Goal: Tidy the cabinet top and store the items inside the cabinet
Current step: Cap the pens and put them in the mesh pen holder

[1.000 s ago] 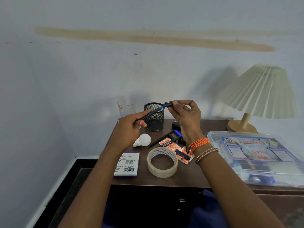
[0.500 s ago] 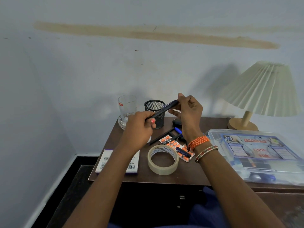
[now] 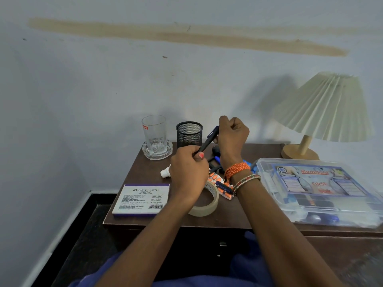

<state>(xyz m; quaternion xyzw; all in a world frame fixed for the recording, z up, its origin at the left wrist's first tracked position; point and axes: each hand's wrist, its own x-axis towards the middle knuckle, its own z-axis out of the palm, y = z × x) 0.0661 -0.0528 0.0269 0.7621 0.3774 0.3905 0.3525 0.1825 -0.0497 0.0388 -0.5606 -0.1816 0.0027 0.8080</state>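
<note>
We are barely started on this tidy-up, by the look of it. Both of our hands are busy with one pen (image 3: 209, 139), held in the air just right of the mesh pen cup (image 3: 189, 134): our left hand (image 3: 187, 172) has its fingers curled round the lower end of the barrel, and our right hand (image 3: 233, 137) is closed in a fist round the capped upper end. We judge that the pen is being capped and will go into the cup, which looks empty from here. Everything else is out on the cabinet top (image 3: 238, 214). Left of the cup a drinking glass (image 3: 154, 132) stands upright on a glass coaster (image 3: 156, 150). In front of the cup, partly hidden by our hands, lie a light bulb (image 3: 165, 172), more pens (image 3: 216, 159), orange pill strips (image 3: 215, 180) and a roll of tape (image 3: 207, 208); a stamp pad box (image 3: 143, 198) lies in front of the cup and to its left. Well right of the cup are a clear first aid box (image 3: 317, 191) and, behind it, a lamp (image 3: 325, 112). Nothing has gone inside the cabinet as far as we can see, and its front is dark and shows no open door or drawer, so nearly all the storing remains.
</note>
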